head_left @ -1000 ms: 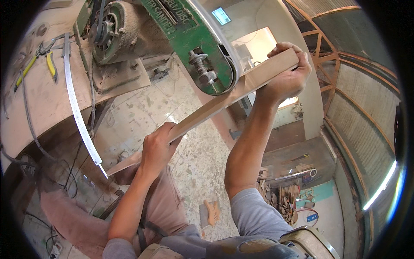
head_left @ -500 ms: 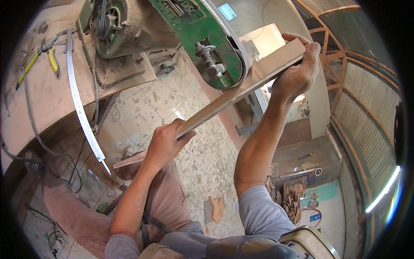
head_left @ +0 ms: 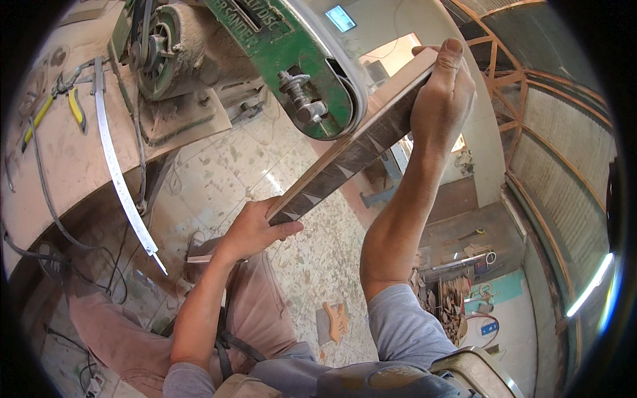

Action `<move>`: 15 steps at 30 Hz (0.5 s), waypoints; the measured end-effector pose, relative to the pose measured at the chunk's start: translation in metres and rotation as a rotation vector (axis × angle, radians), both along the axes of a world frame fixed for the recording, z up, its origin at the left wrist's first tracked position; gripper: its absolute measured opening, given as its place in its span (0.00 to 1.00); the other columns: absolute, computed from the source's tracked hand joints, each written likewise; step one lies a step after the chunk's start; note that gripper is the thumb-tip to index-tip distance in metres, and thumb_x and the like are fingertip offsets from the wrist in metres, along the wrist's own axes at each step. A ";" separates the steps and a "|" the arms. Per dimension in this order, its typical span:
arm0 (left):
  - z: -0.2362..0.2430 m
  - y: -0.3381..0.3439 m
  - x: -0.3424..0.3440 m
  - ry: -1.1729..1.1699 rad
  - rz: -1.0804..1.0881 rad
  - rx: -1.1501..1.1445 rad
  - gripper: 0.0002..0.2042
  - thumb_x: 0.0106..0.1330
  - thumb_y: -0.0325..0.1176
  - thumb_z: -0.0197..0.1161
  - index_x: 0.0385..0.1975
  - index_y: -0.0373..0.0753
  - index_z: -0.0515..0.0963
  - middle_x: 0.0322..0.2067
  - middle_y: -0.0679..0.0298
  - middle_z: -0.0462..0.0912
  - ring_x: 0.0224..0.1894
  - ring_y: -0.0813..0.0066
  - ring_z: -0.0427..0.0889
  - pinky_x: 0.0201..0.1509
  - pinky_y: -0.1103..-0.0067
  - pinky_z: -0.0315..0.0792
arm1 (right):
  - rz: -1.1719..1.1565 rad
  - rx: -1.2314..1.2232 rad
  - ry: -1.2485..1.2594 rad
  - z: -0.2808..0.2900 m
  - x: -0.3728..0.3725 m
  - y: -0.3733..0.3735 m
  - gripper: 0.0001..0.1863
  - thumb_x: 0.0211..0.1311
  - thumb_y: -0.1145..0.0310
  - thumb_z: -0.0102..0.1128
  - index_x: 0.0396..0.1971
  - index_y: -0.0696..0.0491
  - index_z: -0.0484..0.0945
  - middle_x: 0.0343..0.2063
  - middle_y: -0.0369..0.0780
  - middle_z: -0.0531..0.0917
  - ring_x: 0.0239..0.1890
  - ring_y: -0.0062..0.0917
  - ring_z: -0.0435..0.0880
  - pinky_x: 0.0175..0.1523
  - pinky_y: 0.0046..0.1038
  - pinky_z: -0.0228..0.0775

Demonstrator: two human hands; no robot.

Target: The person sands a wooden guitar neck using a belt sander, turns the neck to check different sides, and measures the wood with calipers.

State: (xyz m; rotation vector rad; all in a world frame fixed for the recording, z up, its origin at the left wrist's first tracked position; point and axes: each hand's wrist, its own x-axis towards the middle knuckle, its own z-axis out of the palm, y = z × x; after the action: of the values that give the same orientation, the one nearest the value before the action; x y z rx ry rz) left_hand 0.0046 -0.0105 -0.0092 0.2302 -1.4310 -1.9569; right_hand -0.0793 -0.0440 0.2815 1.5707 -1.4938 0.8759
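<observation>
A long wooden board [head_left: 373,144] slants from lower left to upper right between my hands. Its dark side face carries pale triangular inlays. My left hand [head_left: 253,229] is closed around the near end, thumb over the dark face. At the far end my right hand [head_left: 446,93] grips the board, thumb on its upper edge. The upper side of the board lies against the rounded end of a green belt sander [head_left: 292,63]; whether it actually touches the belt I cannot tell.
A dusty motor [head_left: 176,50] sits on the bench [head_left: 63,166] at left, beside yellow-handled pliers [head_left: 78,109] and a long metal strip [head_left: 116,162] jutting past the edge. Cables hang below. A cut wooden piece [head_left: 335,322] lies on the tiled floor, with scraps [head_left: 454,302] at right.
The board has rolled so that its dark inlaid face now shows. My right hand has shifted left and slightly up, and the thumb sits higher. The whole view has shifted a little.
</observation>
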 end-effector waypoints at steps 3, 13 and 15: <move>-0.004 0.002 -0.004 -0.033 0.143 -0.080 0.19 0.64 0.40 0.75 0.45 0.30 0.82 0.28 0.50 0.85 0.28 0.65 0.83 0.38 0.72 0.76 | 0.041 0.047 -0.010 0.003 0.000 0.001 0.36 0.80 0.41 0.42 0.30 0.58 0.87 0.30 0.42 0.83 0.34 0.31 0.79 0.46 0.33 0.67; 0.002 0.047 -0.023 -0.024 0.679 -0.184 0.15 0.64 0.26 0.68 0.49 0.31 0.74 0.37 0.45 0.84 0.40 0.45 0.86 0.43 0.63 0.78 | 0.786 0.198 -0.350 0.010 -0.027 -0.029 0.24 0.73 0.58 0.45 0.30 0.62 0.82 0.31 0.44 0.81 0.37 0.30 0.78 0.47 0.31 0.70; -0.001 0.054 -0.028 -0.003 0.702 -0.226 0.20 0.61 0.23 0.67 0.53 0.31 0.71 0.42 0.43 0.81 0.45 0.43 0.83 0.48 0.61 0.76 | 1.019 0.197 -0.300 0.009 -0.034 -0.037 0.24 0.74 0.58 0.44 0.30 0.63 0.81 0.32 0.46 0.81 0.39 0.33 0.79 0.51 0.34 0.73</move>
State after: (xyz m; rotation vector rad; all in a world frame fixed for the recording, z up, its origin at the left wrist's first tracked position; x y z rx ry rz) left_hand -0.0230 0.0434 -0.0102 0.5472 -1.3209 -1.2187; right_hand -0.1133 -0.0807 0.2909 2.4810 -0.9038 1.6032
